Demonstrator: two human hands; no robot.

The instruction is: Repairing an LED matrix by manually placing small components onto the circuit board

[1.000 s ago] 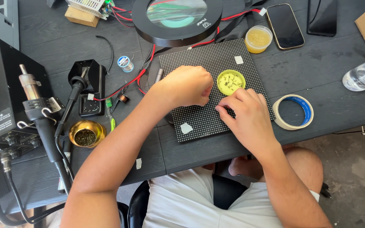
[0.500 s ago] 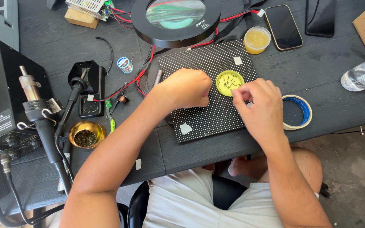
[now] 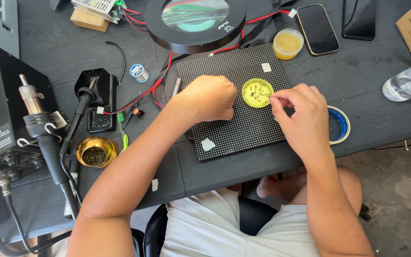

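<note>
Left hand: left hand [image 3: 209, 99] is curled into a loose fist, resting knuckles-up on the black square dotted panel [image 3: 243, 128]; whether anything small is pinched inside, I cannot tell.
Right hand: right hand [image 3: 301, 110] has thumb and forefinger pinched together at the right rim of the small round yellow-green plastic dish [image 3: 257, 92]; the remaining fingers are folded under. What it pinches is too small to see.
Dish: it sits on the far middle of the panel, between the two hands, just right of the left fist and touching the right fingertips; tiny dark specks lie in it.
Progress: judging from how things lie, the picking of small parts from the dish is under way; three pale paper tags mark spots on the panel, and nothing shows how many spots are finished.
Left of the table: black boxy hot-air station [image 3: 1, 109] with its nozzle handle in a holder, a brass bowl of dark tip-cleaning wool [image 3: 94, 153], and a black soldering iron stand [image 3: 100, 97].
Far middle: small spool of solder wire [image 3: 139, 72], red wires, and a round black-rimmed magnifier lamp [image 3: 195, 21] well beyond the hands.
Far right: round tub of yellow paste [image 3: 287, 44], dark smartphone [image 3: 317, 29], clear plastic bottle [image 3: 407, 82].
Near right: blue roll of tape [image 3: 339, 124], partly hidden by the right hand.
</note>
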